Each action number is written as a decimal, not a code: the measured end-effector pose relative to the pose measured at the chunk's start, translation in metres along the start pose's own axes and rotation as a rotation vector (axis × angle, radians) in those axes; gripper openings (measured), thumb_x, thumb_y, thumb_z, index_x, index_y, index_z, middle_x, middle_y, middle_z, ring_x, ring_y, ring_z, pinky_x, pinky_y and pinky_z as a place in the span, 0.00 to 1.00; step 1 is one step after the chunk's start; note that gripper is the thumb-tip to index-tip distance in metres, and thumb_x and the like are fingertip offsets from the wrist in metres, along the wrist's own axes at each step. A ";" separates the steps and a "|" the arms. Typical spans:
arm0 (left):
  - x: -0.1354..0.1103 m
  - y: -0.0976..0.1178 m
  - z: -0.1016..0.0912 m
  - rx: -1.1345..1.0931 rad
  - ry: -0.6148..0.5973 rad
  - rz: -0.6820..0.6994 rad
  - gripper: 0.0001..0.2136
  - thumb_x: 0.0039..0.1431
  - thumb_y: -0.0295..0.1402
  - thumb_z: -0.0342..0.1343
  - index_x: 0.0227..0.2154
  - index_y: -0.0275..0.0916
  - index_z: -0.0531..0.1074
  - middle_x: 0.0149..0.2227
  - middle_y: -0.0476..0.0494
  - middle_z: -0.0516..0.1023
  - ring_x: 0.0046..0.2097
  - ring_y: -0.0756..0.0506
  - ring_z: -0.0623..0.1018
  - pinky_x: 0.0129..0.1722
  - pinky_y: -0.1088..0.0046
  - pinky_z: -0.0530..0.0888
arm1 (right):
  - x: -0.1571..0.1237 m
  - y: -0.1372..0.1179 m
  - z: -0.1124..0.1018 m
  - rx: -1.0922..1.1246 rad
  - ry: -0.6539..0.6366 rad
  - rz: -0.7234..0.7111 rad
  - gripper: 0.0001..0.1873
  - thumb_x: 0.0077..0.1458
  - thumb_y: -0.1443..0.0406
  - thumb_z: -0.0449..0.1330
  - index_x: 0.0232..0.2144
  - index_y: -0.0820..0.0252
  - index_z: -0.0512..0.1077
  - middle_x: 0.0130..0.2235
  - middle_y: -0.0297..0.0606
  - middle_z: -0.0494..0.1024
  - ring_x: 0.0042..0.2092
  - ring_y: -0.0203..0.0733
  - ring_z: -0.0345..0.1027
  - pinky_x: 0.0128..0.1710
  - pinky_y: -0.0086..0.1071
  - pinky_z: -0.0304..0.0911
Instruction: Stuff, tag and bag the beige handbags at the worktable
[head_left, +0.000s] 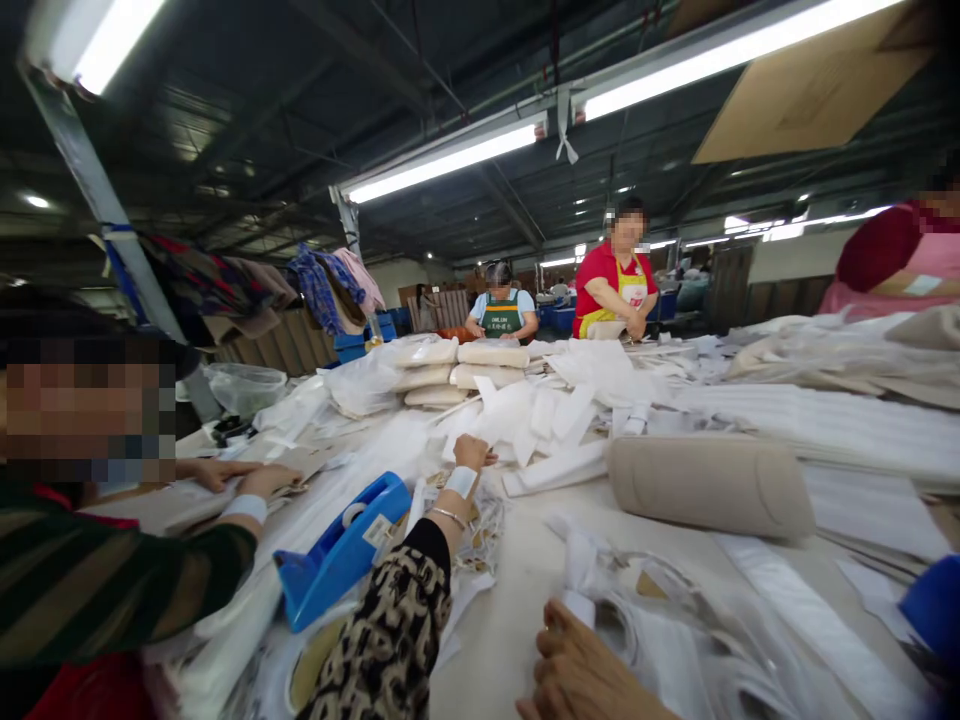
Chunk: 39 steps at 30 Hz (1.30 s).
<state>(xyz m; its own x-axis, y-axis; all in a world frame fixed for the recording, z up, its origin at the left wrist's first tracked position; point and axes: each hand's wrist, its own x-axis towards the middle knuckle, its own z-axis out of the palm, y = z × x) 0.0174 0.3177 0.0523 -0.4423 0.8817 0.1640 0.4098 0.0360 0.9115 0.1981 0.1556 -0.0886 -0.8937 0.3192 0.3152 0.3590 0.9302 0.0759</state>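
My left hand [471,454], on a patterned sleeve with a bracelet and a white band at the wrist, reaches forward over the table. Its fingers are curled at the edge of a heap of white fabric strips [540,415] and seem to grip one. At the bottom edge my right hand [574,655] is closed, pinching a white piece [579,604] that belongs to crumpled clear packaging [660,630]. A blue tape dispenser [341,548] lies just left of my left forearm.
A beige fabric roll [709,483] lies to the right. Bagged beige rolls [457,370] are stacked further back. A person in a striped sleeve [112,590] works close on my left, hands on the table [525,580]. Three more people work at the far side and right.
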 end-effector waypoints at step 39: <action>-0.211 -0.067 -0.093 0.094 -0.424 0.082 0.37 0.49 0.25 0.58 0.62 0.37 0.53 0.48 0.39 0.71 0.44 0.43 0.73 0.46 0.64 0.70 | -0.003 -0.012 -0.098 0.108 0.014 0.002 0.24 0.66 0.67 0.47 0.18 0.60 0.68 0.20 0.35 0.72 0.29 0.39 0.63 0.51 0.44 0.53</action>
<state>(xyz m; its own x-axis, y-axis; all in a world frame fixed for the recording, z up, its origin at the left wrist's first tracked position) 0.0092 0.0854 -0.0082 -0.0469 0.9978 0.0471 0.5089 -0.0167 0.8607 0.2224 0.1261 0.0020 -0.8891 0.3192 0.3282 0.3290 0.9440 -0.0268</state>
